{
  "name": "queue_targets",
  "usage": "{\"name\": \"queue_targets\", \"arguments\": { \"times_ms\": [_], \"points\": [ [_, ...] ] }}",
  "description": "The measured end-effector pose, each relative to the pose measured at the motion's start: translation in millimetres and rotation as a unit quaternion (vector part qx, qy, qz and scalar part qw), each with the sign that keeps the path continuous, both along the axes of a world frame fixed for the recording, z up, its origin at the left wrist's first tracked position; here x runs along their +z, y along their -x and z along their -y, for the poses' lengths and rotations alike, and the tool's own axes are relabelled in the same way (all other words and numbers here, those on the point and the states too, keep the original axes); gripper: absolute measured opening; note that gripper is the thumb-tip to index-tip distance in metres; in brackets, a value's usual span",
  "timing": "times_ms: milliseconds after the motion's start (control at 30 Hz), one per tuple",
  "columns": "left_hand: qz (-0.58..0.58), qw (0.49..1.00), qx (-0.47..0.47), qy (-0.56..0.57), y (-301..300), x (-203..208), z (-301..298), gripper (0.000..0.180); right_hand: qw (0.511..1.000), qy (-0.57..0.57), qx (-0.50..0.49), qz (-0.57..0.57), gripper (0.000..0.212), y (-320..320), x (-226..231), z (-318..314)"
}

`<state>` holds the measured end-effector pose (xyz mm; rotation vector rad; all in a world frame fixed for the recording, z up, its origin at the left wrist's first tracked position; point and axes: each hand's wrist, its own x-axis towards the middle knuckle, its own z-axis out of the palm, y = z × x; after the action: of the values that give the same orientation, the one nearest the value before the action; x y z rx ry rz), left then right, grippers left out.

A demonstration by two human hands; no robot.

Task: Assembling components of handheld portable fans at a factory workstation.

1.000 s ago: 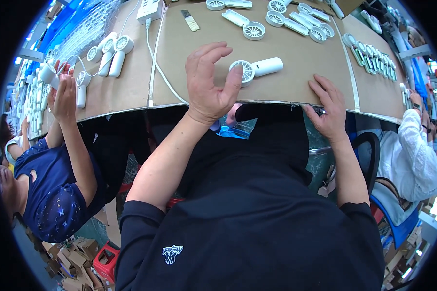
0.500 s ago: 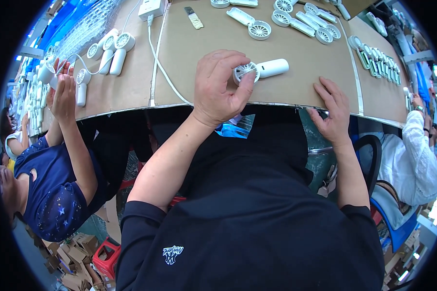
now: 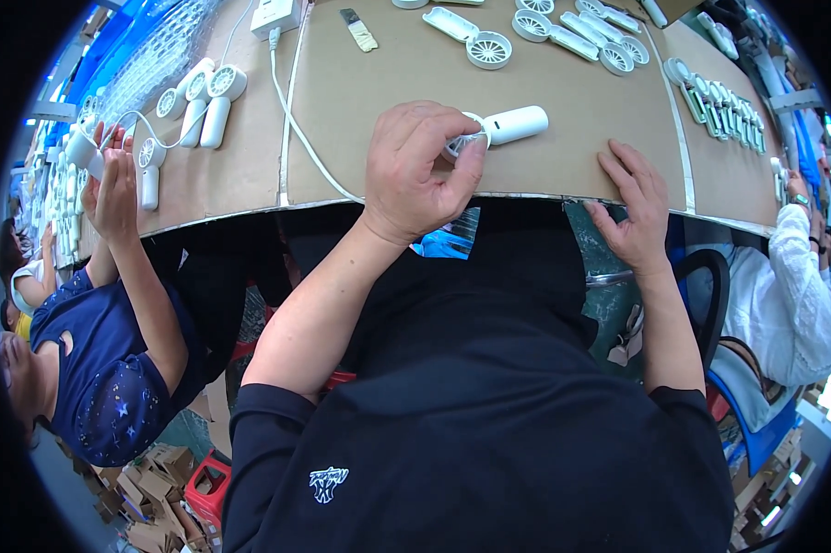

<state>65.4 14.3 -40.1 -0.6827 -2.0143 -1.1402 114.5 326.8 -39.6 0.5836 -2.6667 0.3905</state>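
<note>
My left hand [image 3: 417,170] is closed on the round grilled head of a white handheld fan, thumb and forefinger curled about its rim. The handle of the white handheld fan [image 3: 519,124] points right along the brown tabletop, a small dark slot showing on it. Part of the grille is hidden behind my fingers. At the front edge of the table, to the right of the fan, my right hand [image 3: 635,207] lies with fingers spread and nothing in it.
White fan shells [image 3: 488,50] lie at the back, left of more shells. A flat blade [image 3: 358,30] and a white power strip [image 3: 275,14] with a cable are back left. Parts stand in a row [image 3: 721,109] at right. Co-workers sit on both sides; the left one's hands [image 3: 111,180] hold a fan.
The view has shifted slightly. My left hand now covers more of the fan's head, its finger and thumb drawn closer together. My right hand stays spread at the table edge.
</note>
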Motion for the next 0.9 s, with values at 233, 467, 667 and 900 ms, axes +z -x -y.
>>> {"name": "queue_targets", "arguments": {
  "times_ms": [233, 467, 667, 900],
  "points": [
    [0.009, 1.000, -0.005, 0.000, -2, 2, 0, 0.009, 1.000, 0.001, -0.001, -0.006, 0.056, 0, 0, 0],
    [0.002, 1.000, -0.005, -0.010, -4, 2, 1, 0.009, 0.999, 0.005, 0.006, -0.040, 0.052, 0, -2, 1],
    [-0.041, 0.997, -0.037, -0.045, -17, -1, 5, 0.011, 0.999, 0.003, 0.001, -0.038, 0.053, 1, -3, 0],
    [0.167, 0.979, -0.106, 0.045, -86, -56, 27, 0.003, 1.000, 0.004, -0.001, -0.030, 0.056, 1, -5, -1]
  ]
}}
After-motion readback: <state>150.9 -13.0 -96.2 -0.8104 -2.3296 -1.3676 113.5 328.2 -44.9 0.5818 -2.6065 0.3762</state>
